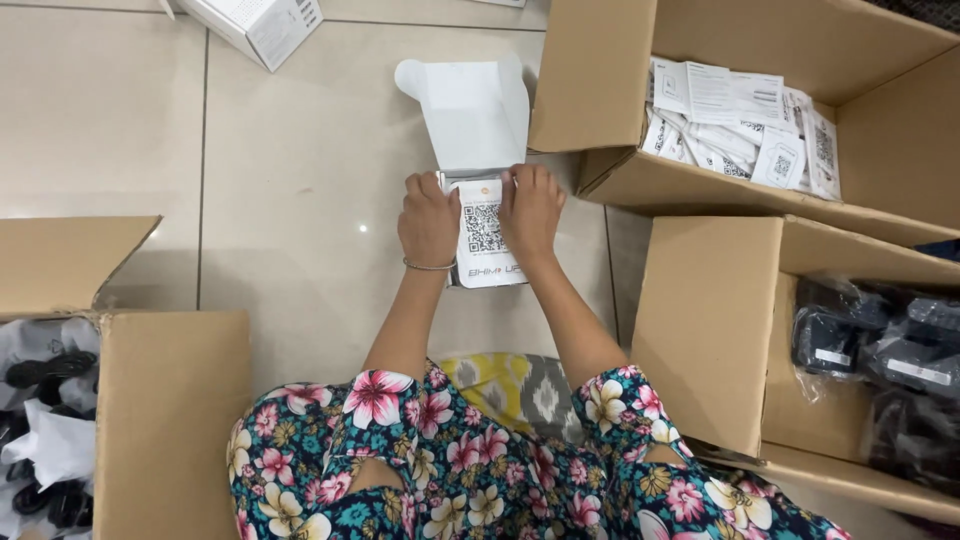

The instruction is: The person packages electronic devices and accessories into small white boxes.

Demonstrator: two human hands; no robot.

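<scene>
A small white carton (470, 120) stands on the tiled floor in front of me with its lid flap folded back. My left hand (429, 222) and my right hand (531, 208) press down side by side on a white printed card with a square code pattern (485, 245) that lies in the carton's mouth. Both hands grip the card's edges, fingers curled over its far end. A thin bangle circles my left wrist. My knees in flowered fabric fill the bottom of the view.
An open cardboard box of white printed leaflets (745, 125) is at the upper right. A second cardboard box holding black bagged devices (880, 350) is at the right. A box with black and white items (45, 430) sits at the left. Another white carton (262, 25) lies at top.
</scene>
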